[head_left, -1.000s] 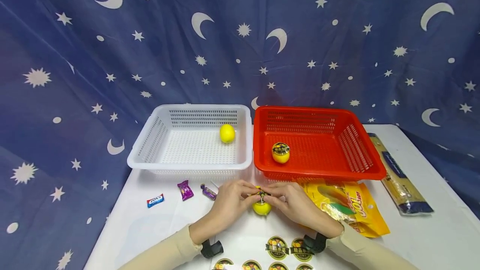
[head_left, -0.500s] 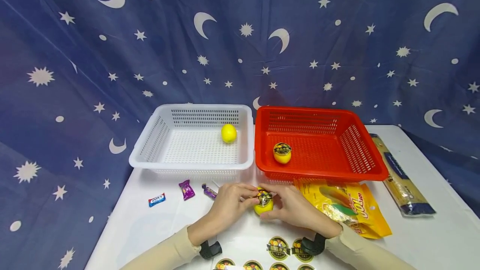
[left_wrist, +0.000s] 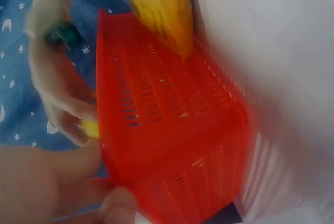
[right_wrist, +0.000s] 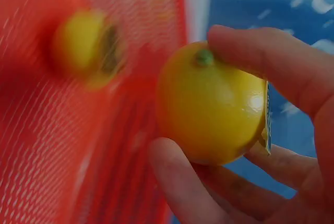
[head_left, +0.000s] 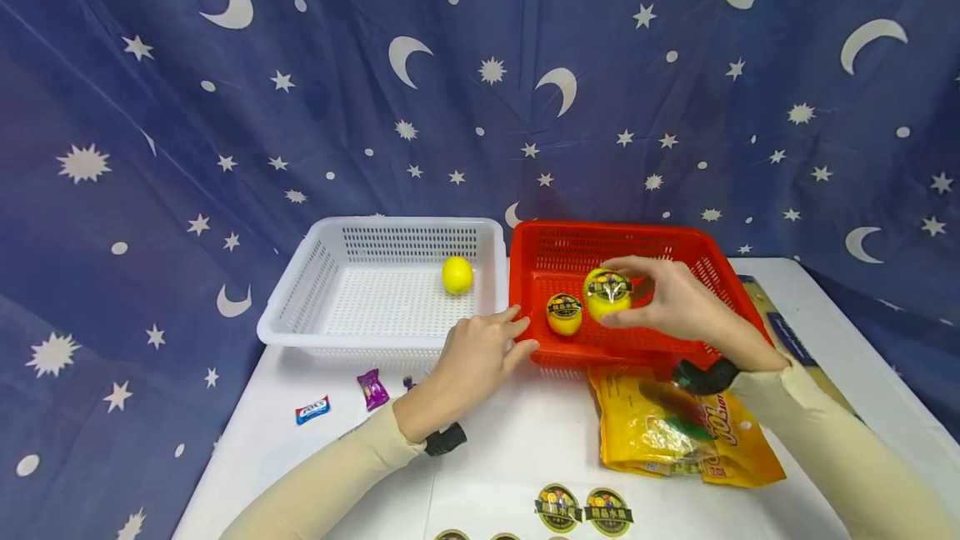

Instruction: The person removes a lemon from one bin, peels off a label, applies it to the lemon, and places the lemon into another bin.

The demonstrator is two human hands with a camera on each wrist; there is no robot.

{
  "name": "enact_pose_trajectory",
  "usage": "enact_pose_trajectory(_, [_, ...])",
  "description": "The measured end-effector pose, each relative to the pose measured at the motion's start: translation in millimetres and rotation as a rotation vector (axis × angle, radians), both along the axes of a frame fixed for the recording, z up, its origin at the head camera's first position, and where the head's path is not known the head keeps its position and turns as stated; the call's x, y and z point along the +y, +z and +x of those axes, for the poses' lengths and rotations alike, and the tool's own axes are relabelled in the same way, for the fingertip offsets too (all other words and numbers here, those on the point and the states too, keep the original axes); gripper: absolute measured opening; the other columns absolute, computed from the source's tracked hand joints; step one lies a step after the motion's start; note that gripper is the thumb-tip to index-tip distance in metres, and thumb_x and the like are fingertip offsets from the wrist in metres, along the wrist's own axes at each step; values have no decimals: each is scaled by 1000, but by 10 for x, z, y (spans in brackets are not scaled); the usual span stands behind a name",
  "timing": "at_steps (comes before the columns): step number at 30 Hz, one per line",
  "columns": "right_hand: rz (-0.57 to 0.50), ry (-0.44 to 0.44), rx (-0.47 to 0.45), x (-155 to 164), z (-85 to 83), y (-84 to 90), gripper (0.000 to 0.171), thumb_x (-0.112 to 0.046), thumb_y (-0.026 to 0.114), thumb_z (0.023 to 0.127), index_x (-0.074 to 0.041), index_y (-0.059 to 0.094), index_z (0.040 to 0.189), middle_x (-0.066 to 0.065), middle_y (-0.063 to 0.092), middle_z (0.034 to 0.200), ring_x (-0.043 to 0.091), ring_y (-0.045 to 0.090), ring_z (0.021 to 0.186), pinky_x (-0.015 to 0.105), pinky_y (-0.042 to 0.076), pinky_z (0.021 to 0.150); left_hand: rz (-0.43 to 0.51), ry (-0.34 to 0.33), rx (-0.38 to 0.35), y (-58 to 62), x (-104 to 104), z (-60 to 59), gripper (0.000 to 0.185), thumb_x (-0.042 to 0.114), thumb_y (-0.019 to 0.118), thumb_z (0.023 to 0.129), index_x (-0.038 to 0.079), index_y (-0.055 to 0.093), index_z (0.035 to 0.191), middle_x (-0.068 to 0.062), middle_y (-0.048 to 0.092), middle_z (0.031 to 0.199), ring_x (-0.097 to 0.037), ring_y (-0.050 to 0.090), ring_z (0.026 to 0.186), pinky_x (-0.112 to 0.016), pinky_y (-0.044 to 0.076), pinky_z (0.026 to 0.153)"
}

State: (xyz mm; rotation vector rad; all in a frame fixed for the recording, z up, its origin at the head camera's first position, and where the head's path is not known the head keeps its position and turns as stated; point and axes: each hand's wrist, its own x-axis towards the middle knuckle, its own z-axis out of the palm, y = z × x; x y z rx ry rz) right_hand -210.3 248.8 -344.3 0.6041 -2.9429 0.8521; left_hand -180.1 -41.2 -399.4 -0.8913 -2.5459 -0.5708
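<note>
The right hand [head_left: 678, 302] holds a stickered lemon [head_left: 607, 294] above the red basket [head_left: 720, 290], right of centre in the head view, its grip clamped on the fruit with thumb below and fingers over the top; the right wrist view shows the lemon [right_wrist: 211, 104] pinched between fingertips [right_wrist: 261, 57] and thumb, the label's edge peeking out at its right side. A second labelled lemon [head_left: 564, 313] already lies on the basket floor just to the left of the held one. The left hand [head_left: 480, 352] rests at the basket's near left corner with its grip apart, fingers straight against the rim; the left wrist view, blurred, shows the red wall [left_wrist: 172, 145] close against that hand. To do this step well, I judge the fruit should be lowered until it nearly meets the mesh floor before the fingers let go, set a little clear of the other lemon so the two do not knock and roll, and put down with the label upward so the sticker is not scuffed; the left hand steadying the rim should keep the light basket from sliding on the bench [head_left: 517, 440]. A plain lemon [head_left: 457, 274] sits in the white basket [head_left: 300, 290] at centre left, and a sheet of stickers [head_left: 585, 511] lies at the bottom edge
</note>
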Motion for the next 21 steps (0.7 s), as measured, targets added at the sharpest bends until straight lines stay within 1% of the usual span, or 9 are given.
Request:
enact_pose_trajectory(1, [23,-10,-17,57,-147,-13,73,-37,92,75,-12,63,136,15,72,125,22,65,91,29,56,72,-30,15,-4,-11,19,-28,36,37,73,94,9,78,116,-11,74,124,-31,77,101,-36,63,70])
enact_pose_trajectory(4, [70,-30,-137,184,-518,-134,74,-36,93,74,-7,63,134,18,71,120,25,63,92,30,54,71,-63,41,-29,-39,61,-64,35,38,73,94,10,80,113,-10,75,122,-31,77,100,-38,64,71])
enact_pose_trajectory(7, [119,-22,-267,245,-736,-298,74,-36,94,72,-5,62,130,18,69,114,27,62,95,30,53,72,-52,42,-32,-56,80,-58,33,38,73,93,10,80,110,-10,75,121,-30,77,98,-38,64,69])
enact_pose_trajectory(9, [144,-12,-331,258,-803,-387,73,-34,96,69,-5,62,127,17,68,113,28,61,98,33,53,74,-44,42,-26,-58,87,-54,33,38,73,93,11,81,110,-10,76,120,-29,78,98,-38,63,68])
enact_pose_trajectory(11, [175,14,-368,256,-836,-458,71,-32,96,69,-4,60,123,18,67,114,30,61,101,37,54,79,-36,42,-26,-57,90,-52,32,38,74,93,11,81,109,-9,76,120,-29,78,98,-37,63,67])
enact_pose_trajectory(14, [216,40,-385,235,-858,-530,70,-30,97,68,-3,58,120,19,65,116,31,60,103,43,54,88,-25,44,-35,-60,86,-54,32,37,74,92,10,81,109,-9,76,120,-29,77,98,-36,63,68])
enact_pose_trajectory(17, [225,44,-398,208,-867,-569,69,-27,97,68,-2,57,119,21,64,118,32,60,105,48,53,94,-21,47,-42,-68,78,-55,32,37,74,93,10,81,109,-10,75,121,-29,77,99,-36,63,68])
enact_pose_trajectory(19, [223,44,-400,196,-865,-571,70,-27,97,68,-2,57,120,23,63,121,34,60,106,50,52,96,-19,52,-48,-76,71,-57,32,37,74,93,11,81,109,-10,75,121,-29,77,99,-36,63,67])
enact_pose_trajectory(21, [215,38,-388,215,-827,-543,73,-31,96,70,-1,57,125,24,63,127,36,60,113,53,51,101,-17,49,-55,-77,70,-59,32,37,75,92,11,81,110,-9,76,121,-28,77,100,-37,63,68])
